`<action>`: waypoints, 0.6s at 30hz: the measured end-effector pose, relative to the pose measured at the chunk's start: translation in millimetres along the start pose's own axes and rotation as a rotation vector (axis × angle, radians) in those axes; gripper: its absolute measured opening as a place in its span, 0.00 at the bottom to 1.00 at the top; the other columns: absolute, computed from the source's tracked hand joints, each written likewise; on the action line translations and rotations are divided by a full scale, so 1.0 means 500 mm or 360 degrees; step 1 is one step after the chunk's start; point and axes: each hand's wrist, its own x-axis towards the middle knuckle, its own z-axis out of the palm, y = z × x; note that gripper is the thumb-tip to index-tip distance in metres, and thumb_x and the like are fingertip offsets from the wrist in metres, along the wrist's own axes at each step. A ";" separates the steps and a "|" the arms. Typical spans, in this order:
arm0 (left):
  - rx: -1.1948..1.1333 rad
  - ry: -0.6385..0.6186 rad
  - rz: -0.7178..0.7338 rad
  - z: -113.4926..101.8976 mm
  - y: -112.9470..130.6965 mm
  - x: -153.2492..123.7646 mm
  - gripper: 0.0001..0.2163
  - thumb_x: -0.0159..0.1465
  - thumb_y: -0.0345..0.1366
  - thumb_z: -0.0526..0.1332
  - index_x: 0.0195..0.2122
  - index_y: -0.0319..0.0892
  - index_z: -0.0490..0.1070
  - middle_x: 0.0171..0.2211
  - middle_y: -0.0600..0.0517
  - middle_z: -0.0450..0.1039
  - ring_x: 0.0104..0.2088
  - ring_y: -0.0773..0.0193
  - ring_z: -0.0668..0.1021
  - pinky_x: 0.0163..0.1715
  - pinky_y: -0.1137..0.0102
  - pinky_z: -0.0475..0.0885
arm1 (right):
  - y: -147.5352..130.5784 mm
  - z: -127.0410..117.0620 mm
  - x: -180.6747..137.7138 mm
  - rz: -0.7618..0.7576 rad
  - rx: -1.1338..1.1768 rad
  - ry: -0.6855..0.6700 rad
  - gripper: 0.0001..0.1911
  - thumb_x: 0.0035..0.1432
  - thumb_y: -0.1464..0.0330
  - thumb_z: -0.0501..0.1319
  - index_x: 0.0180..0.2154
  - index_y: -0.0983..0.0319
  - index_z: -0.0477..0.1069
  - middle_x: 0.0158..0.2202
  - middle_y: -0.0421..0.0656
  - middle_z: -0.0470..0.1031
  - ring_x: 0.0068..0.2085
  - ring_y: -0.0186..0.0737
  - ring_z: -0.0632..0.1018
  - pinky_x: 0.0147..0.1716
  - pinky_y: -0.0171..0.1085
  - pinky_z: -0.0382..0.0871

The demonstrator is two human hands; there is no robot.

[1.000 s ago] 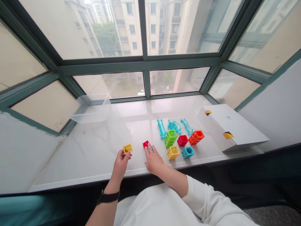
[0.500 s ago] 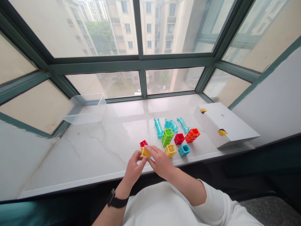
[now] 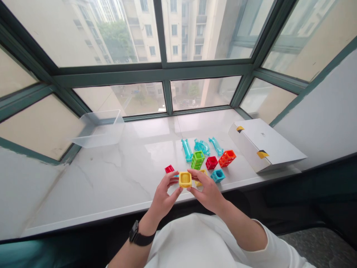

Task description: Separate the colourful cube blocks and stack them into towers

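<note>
The left hand [image 3: 163,197] pinches a yellow plastic cage block [image 3: 185,179] from its left side, the block's square opening facing up toward the head, while the right hand [image 3: 206,191] pinches its right side, equally near.

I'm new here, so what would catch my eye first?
Probably the yellow plastic block held up between the left hand and right hand, above the pale marble-look windowsill. Just beyond lie a green block, red block, orange block, blue block and teal pieces, and a large green-framed window fills the top of the view.
</note>
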 end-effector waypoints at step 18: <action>0.0311 -0.0184 0.0087 0.149 -0.099 0.083 0.29 0.62 0.38 0.73 0.63 0.49 0.68 0.60 0.43 0.73 0.61 0.48 0.76 0.63 0.48 0.72 | 0.095 -0.188 -0.045 0.0297 -0.0328 0.0288 0.26 0.62 0.64 0.68 0.61 0.54 0.71 0.57 0.47 0.81 0.53 0.49 0.84 0.56 0.49 0.79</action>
